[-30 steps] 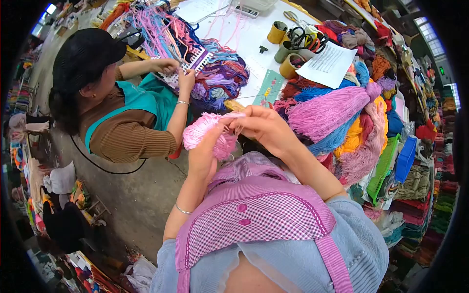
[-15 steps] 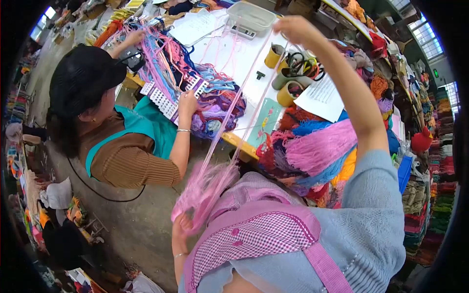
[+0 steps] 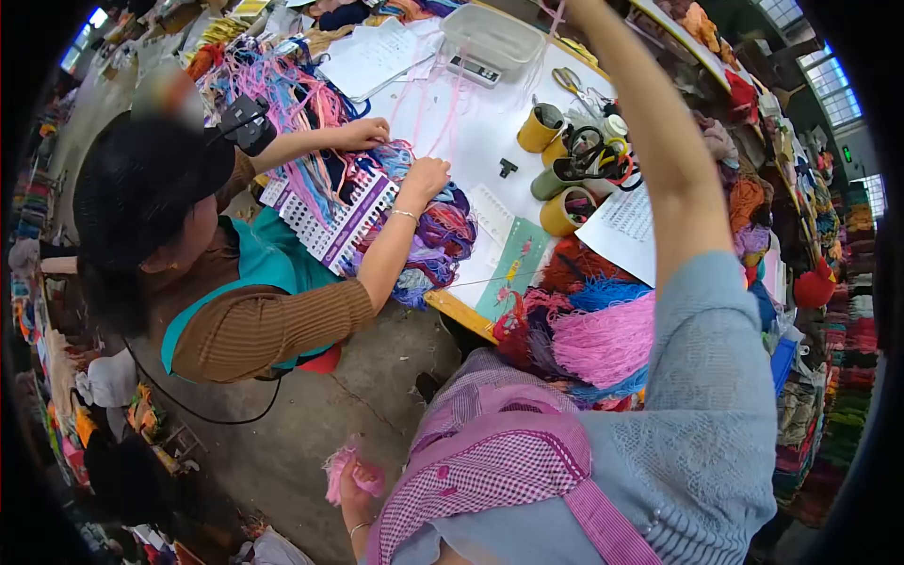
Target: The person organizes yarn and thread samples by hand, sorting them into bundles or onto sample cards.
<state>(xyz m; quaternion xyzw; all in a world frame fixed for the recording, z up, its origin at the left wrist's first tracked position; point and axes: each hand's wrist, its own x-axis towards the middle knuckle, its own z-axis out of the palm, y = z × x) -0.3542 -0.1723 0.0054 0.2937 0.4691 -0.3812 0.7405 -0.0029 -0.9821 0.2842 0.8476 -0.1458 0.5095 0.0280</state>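
Low beside the checked apron, my left hand (image 3: pixel 354 482) is closed round a bunch of pink yarn (image 3: pixel 336 471). My right hand (image 3: pixel 563 9) is raised at the top edge, partly cut off, with a few pale pink strands (image 3: pixel 550 40) by its fingers; its grip is not clear. Below my right arm, a large pink yarn bundle (image 3: pixel 603 341) lies on blue, red and purple yarn at the table corner. A clear plastic tub (image 3: pixel 492 40) sits on a scale near my right hand.
A co-worker in a black cap (image 3: pixel 141 184) reaches over mixed yarn and a sample card (image 3: pixel 350 224). Yellow cups (image 3: pixel 540 128), scissors (image 3: pixel 568 79), a printed sheet (image 3: pixel 621 226) and a green card (image 3: pixel 513 264) are on the table (image 3: pixel 482 141).
My right hand has moved up to the frame's edge. The long pink strands and loose skein between my hands no longer hang there; my left hand is lower. The co-worker's hands have shifted over the yarn.
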